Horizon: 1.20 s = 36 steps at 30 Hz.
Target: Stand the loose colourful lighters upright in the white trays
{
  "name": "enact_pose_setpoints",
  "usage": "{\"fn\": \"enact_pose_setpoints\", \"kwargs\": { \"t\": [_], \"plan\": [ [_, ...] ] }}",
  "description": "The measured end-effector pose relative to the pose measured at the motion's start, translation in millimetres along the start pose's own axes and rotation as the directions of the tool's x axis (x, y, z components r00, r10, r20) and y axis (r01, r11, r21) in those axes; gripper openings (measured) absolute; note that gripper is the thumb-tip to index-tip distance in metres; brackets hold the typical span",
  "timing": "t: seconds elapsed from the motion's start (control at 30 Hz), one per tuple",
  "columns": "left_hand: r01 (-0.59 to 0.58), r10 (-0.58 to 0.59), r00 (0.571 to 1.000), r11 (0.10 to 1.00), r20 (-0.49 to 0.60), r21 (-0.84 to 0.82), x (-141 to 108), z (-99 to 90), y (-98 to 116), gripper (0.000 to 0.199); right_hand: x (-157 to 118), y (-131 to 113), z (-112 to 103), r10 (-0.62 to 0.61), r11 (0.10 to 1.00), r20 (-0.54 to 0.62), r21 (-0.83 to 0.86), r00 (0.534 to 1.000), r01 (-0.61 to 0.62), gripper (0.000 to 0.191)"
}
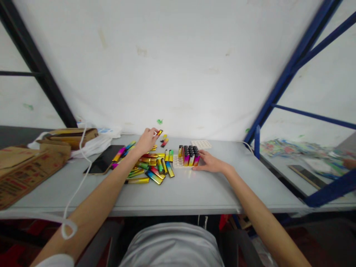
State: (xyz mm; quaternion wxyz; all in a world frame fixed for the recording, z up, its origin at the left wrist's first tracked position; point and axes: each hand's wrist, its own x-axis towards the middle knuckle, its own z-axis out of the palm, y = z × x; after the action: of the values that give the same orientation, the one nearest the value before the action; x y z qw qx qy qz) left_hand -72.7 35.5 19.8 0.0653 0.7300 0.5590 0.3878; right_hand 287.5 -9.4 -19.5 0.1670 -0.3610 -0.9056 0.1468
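Lighter heap on the surface, right grip beside standing lighters in a tray, whether grasping unclear, left grip beyond the heap, pinching one lighter, second tray by the wall.

Red and gold gleam on the lighter in my left grip! What a riot I've got in the loose lighters: shiny gold, green, blue, red, magenta, several fading shade into shade. Black tops on my standing lighters, magenta and yellow below, over an off-white tray; a cream second tray shows a dotted grid. Pale grey counter, brown box with dark red print, black phone, blue frame, white wall with green specks!
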Motion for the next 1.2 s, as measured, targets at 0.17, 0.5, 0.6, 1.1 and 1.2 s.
{"fn": "enact_pose_setpoints", "kwargs": {
  "t": [0.17, 0.5, 0.6, 1.1, 1.2],
  "plan": [
    [0.174, -0.069, 0.977, 0.801, 0.202, -0.573, -7.5, -5.3, 33.4, 0.029, 0.0, -0.3, -0.3, 0.007, 1.0, 0.004, -0.008, 1.0, -0.007, 0.089],
    [0.169, -0.003, 0.972, 0.704, 0.235, -0.69, -25.3, -9.6, 75.0, 0.042, -0.2, 1.6, 1.0, -0.011, 1.0, -0.011, 0.008, 1.0, 0.011, 0.086],
    [0.138, -0.018, 0.983, 0.72, 0.181, -0.68, -25.9, -2.1, 73.5, 0.041, -0.2, 1.5, 1.0, -0.001, 1.0, -0.01, 0.005, 1.0, 0.001, 0.086],
    [0.318, 0.117, 0.869, 0.612, 0.481, -0.724, -37.9, 23.7, 80.5, 0.045, 0.0, 0.9, 0.7, 0.002, 1.0, 0.0, 0.015, 1.0, -0.002, 0.085],
    [0.426, 0.03, 0.848, 0.556, 0.53, -0.714, -37.7, 27.9, 81.8, 0.051, 0.0, 2.5, 1.4, -0.005, 1.0, -0.004, 0.01, 1.0, 0.005, 0.085]
  ]
}}
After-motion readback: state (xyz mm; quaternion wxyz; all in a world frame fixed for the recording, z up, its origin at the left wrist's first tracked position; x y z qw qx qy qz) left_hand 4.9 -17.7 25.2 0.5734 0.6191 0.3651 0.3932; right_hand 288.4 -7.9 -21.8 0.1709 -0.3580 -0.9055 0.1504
